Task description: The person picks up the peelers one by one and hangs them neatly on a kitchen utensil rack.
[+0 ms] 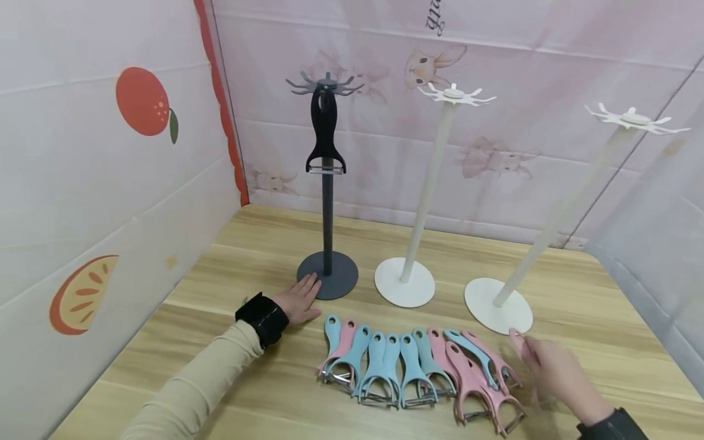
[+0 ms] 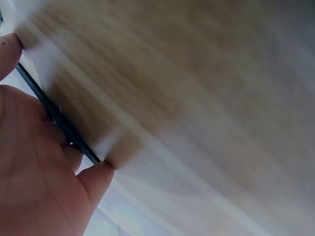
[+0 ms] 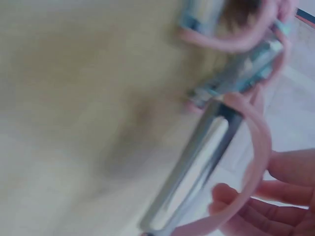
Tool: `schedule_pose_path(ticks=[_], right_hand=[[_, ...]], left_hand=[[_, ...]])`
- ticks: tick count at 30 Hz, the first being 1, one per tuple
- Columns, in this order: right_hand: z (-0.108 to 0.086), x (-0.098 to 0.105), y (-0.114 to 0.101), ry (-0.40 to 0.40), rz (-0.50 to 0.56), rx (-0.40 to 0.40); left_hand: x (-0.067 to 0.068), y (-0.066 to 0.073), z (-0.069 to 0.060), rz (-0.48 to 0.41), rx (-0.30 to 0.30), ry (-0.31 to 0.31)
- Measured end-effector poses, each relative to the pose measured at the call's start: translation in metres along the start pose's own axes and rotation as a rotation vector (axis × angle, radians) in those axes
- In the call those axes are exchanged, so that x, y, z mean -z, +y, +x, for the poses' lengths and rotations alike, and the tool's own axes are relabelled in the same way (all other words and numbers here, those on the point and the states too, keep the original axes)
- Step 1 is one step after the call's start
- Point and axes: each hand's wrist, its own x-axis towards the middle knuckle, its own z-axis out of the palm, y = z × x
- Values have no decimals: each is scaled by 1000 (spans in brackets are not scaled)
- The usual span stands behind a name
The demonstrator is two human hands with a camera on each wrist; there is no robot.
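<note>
My left hand (image 1: pixel 299 300) rests with extended fingers on the edge of the dark grey round base (image 1: pixel 338 284); in the left wrist view the hand (image 2: pixel 44 157) touches the base's thin dark edge (image 2: pixel 59 118). A black peeler (image 1: pixel 324 122) hangs from that stand's top hooks. At the right, my right hand (image 1: pixel 561 373) grips a pink peeler (image 1: pixel 519 343) by its handle, right of the row of peelers. In the right wrist view, the curled fingers (image 3: pixel 275 196) are behind this peeler's pink frame (image 3: pixel 261 142), and its metal blade (image 3: pixel 187 172) faces the camera.
Two white stands, one in the middle (image 1: pixel 426 195) and one at the right (image 1: pixel 550 226), carry no peelers on their hooks. Blue peelers (image 1: pixel 376 360) and pink peelers (image 1: pixel 467 373) lie in a row along the front of the wooden table (image 1: pixel 264 244). Printed curtains enclose it.
</note>
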Motion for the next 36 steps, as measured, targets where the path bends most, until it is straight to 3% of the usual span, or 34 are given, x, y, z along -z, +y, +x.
schedule_pose_path(ticks=[7, 13, 17, 36], right_hand=[[30, 28, -28, 384, -30, 255], [58, 44, -74, 594, 58, 462], [80, 48, -102, 651, 151, 538], [158, 99, -213, 852, 330, 651]], left_hand=[[0, 0, 2, 17, 14, 11], [-4, -4, 5, 35, 8, 14], [-8, -7, 7, 31, 11, 23], [-15, -11, 12, 44, 15, 50]])
